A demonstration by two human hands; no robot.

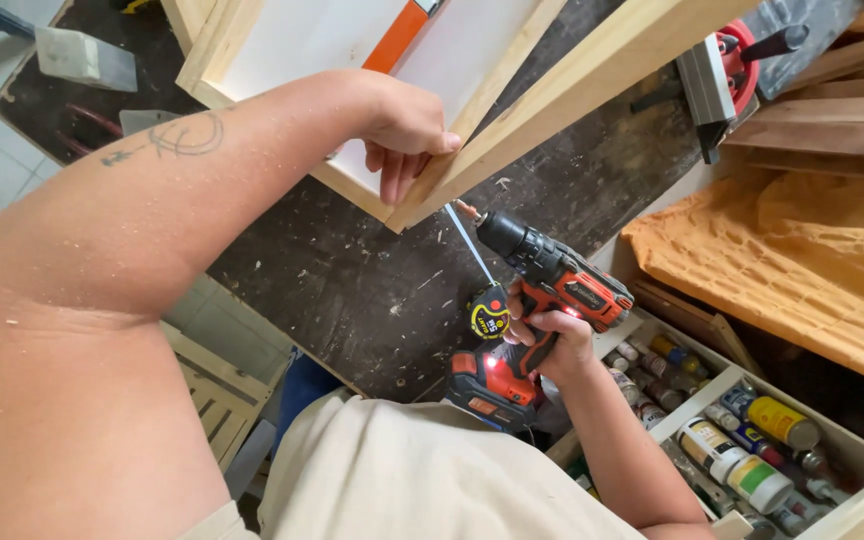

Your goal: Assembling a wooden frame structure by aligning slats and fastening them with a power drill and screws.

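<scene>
My left hand [407, 130] grips the corner of a light wooden frame [542, 95] with a white panel inside, fingers curled over its edge. My right hand [550, 335] holds an orange and black cordless drill [542, 290] by its handle, the bit pointing up at the frame's corner, its tip close to the wood. A yellow and black tape measure [489, 313] sits against the same hand, its blade extended up toward the frame. My left forearm, dusted with sawdust, crosses the left of the view.
A dark worktop [352, 270] with wood chips lies below. At right, a wooden tray [692, 400] of cans and bottles, an orange cloth [802, 260], planks, and a red clamp [727, 65]. A scraper [82, 55] lies top left.
</scene>
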